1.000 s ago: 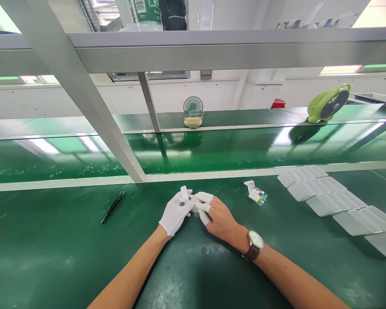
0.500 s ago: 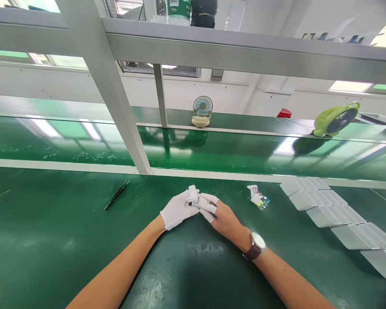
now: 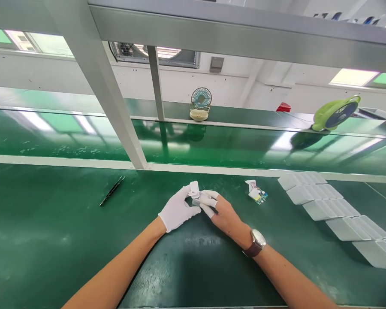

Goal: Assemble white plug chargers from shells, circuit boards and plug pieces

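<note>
Tweezers (image 3: 112,190), one black pair, lie toward the left of the green bench (image 3: 51,240), just short of its far white edge, well apart from my hands. Near the middle, my left hand (image 3: 177,209), in a full white glove, curls its fingers closed around a small white part (image 3: 194,189); what lies beneath the part I cannot tell. My right hand (image 3: 223,214) touches it from the right, bare but for white cots on the fingertips (image 3: 209,199), which are pinched together on something slim and grey against the part. I judge the risk to be a slip: both pinches are fine, and the smooth cots could let the piece twist free and drop onto the bench. Right of my hands lies one little circuit board (image 3: 256,194) with wires. Further right, toward the bench's right edge, a row of five white trays (image 3: 336,210) overlaps. Two small fans stand on the far ledge.
</note>
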Motion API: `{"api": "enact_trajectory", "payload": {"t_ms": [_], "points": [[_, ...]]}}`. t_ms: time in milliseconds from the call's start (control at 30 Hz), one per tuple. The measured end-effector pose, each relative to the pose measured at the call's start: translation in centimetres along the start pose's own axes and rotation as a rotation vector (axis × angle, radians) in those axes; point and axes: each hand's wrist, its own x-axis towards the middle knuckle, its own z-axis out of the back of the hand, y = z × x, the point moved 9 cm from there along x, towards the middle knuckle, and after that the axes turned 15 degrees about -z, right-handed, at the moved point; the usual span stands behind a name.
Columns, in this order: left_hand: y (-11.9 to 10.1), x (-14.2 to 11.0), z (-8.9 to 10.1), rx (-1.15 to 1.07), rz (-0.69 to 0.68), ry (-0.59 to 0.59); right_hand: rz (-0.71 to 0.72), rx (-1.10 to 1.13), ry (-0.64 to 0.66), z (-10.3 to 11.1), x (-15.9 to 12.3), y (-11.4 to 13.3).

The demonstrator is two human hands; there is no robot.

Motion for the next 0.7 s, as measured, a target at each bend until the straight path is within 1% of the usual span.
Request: {"api": "enact_trajectory", "payload": {"t_ms": [100,233,367,433,500,600,633,700], "points": [[0.0,0.1,-0.1,0.015,-0.005,0.013,-0.036,-0.041,0.008,-0.3,-0.3,-0.5],[0.1,0.1,0.0,0.040,-0.008,0.013,-0.160,0.009,-0.004,-0.1,-0.4,-1.7],[0.3,0.1,-0.4,0.026,0.011,0.034,-0.088,0.076,0.004,0.0,-0.3,-1.1],[0.4,0.1,-0.6,0.025,0.014,0.044,-0.114,0.162,0.014,-0.1,-0.1,-1.2],[0.2,0.0,-0.8,0.029,-0.006,0.034,-0.254,0.347,0.014,-0.1,0.2,-2.3],[-0.6,-0.4,-0.6,0.084,-0.075,-0.059,-0.569,0.809,0.035,-1.0,-0.1,-4.4],[-1.0,-0.6,-0.6,0.117,-0.107,-0.094,-0.654,0.958,0.072,-1.7,-0.3,-4.6],[-2.1,-1.0,-0.6,0.180,-0.178,-0.146,-0.741,1.167,0.192,-2.9,-0.6,-4.0]]}}
